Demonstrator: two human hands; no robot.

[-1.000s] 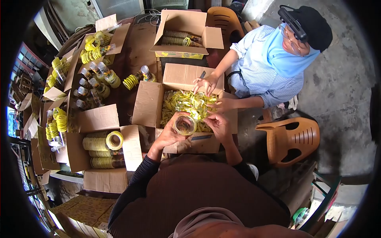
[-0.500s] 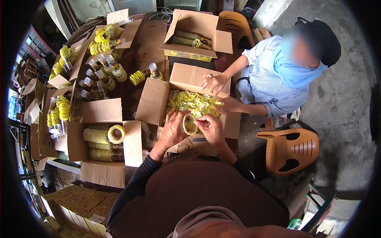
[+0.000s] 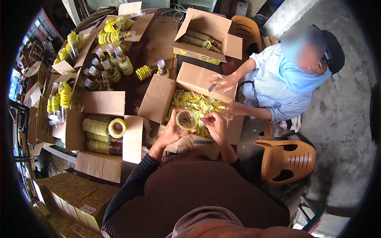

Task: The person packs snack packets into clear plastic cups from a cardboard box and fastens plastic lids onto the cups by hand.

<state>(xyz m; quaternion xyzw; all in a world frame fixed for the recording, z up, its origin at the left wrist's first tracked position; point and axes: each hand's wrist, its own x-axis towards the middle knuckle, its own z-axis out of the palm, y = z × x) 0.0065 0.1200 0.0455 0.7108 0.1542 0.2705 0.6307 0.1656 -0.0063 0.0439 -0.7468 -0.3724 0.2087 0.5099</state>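
My left hand [image 3: 173, 132] is wrapped round a clear round container with a yellowish rim [image 3: 186, 119], its round end facing up. Close by on the right, the fingers of my right hand [image 3: 215, 125] are pinched together; what they hold, if anything, is too small to name. Both hands are over the near side of an open cardboard box [image 3: 155, 99] filled with small yellow and clear packets [image 3: 194, 102]. Across this box, a co-worker's two hands [image 3: 224, 82] are at its right flap and right edge.
A box of stacked ringed containers [image 3: 99, 131] stands to the left, another box [image 3: 204, 23] behind. Clear-topped jars [image 3: 107, 67] group on the table at back left. The co-worker [image 3: 278, 81] sits at right, near an orange chair [image 3: 289, 160].
The view has shifted, moving the table's contents rightward. My left hand has turned the container, whose round end faces up again. The co-worker's upper hand has moved onto the box flap.
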